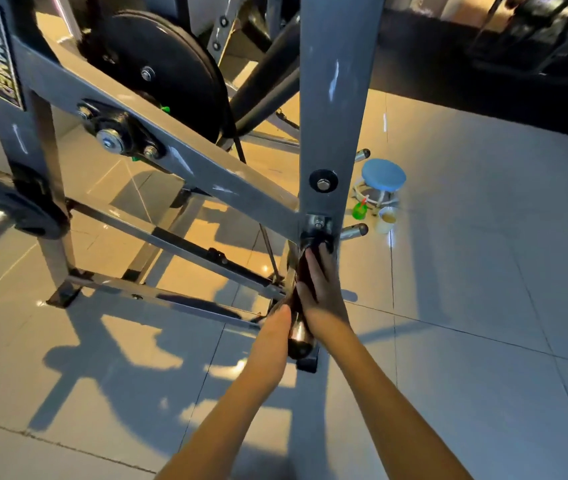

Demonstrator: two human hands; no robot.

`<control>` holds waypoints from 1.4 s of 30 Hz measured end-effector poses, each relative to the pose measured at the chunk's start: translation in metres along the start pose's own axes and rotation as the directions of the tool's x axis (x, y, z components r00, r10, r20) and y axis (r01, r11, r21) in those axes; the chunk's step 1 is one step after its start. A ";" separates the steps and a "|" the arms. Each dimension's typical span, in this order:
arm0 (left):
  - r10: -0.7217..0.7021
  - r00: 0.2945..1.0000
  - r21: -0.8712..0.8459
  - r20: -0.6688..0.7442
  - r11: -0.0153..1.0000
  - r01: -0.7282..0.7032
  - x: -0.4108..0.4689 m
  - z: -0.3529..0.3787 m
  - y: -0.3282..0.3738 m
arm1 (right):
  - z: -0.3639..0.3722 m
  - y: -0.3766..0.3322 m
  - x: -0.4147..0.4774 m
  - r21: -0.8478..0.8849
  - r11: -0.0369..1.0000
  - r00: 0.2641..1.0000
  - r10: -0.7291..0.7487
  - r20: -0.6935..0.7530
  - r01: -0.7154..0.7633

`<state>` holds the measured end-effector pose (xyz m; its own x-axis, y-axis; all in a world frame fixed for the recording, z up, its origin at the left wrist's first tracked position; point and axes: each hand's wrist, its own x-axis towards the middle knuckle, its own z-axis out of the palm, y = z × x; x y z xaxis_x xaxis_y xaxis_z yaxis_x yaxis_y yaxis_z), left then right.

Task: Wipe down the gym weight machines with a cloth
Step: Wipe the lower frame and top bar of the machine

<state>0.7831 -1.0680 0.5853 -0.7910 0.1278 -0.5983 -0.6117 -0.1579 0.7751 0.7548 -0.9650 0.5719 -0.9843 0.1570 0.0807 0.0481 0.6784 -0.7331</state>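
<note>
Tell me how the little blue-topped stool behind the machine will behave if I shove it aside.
The blue-topped stool probably feels light: its white frame looks thin. It would likely slide easily on the glossy tiled floor. A push high on the seat might tip it onto the green cup beside its legs.

2 bare forearms (pixel 390 403), slender; left grip (pixel 275 327), right grip (pixel 320 292) bare.

grey upright (pixel 336 109) ahead, open floor (pixel 483 271) right
</note>
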 end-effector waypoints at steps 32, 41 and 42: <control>0.455 0.445 0.635 0.771 -0.506 -0.584 0.113 -0.033 0.148 | 0.026 -0.039 0.000 -0.337 0.816 0.883 0.418 -0.216 -0.469; 0.361 0.483 0.570 0.798 -0.712 -0.410 0.130 -0.037 0.153 | 0.040 -0.043 -0.022 -0.412 0.777 0.879 0.409 -0.247 -0.477; 0.360 0.473 0.561 0.804 -0.723 -0.404 0.131 -0.038 0.153 | 0.038 -0.044 -0.008 -0.434 0.743 0.861 0.448 -0.241 -0.509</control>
<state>0.5858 -1.1129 0.6174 -0.5910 0.7908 0.1593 0.7639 0.6121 -0.2046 0.7546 -1.0233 0.5777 -0.7846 0.6125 -0.0964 0.6105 0.7359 -0.2929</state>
